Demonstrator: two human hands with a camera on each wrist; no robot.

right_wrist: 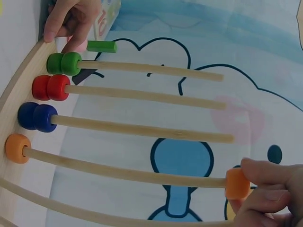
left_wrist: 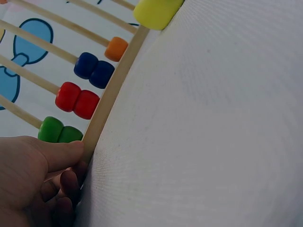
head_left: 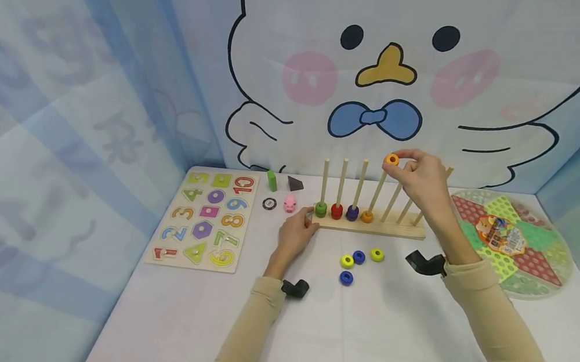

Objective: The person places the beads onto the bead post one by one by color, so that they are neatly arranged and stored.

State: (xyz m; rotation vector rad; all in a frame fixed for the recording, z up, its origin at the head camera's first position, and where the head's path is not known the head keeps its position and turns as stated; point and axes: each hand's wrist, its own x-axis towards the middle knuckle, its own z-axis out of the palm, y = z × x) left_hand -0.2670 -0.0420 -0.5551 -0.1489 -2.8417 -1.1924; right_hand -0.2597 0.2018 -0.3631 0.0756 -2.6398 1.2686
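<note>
My right hand (head_left: 423, 179) pinches an orange bead (right_wrist: 237, 183) between thumb and fingers at the top of the fourth peg; in the right wrist view the peg's tip meets the bead. My left hand (head_left: 292, 236) grips the left end of the wooden base (head_left: 369, 228), thumb along its edge in the left wrist view. Upright pegs rise from this base. Stacked low on the first three are pairs of green beads (right_wrist: 71, 63), red beads (right_wrist: 57, 87) and dark blue beads (right_wrist: 46, 118). One orange bead (right_wrist: 18, 148) sits at the bottom of the fourth peg.
Loose yellow beads (head_left: 377, 250) and blue beads (head_left: 346, 283) lie in front of the base. A number puzzle board (head_left: 246, 223) is at left, a round patterned game board (head_left: 542, 231) at right. A pink pig figure (head_left: 290, 204), black ring, green block and dark block stand near the base's left end.
</note>
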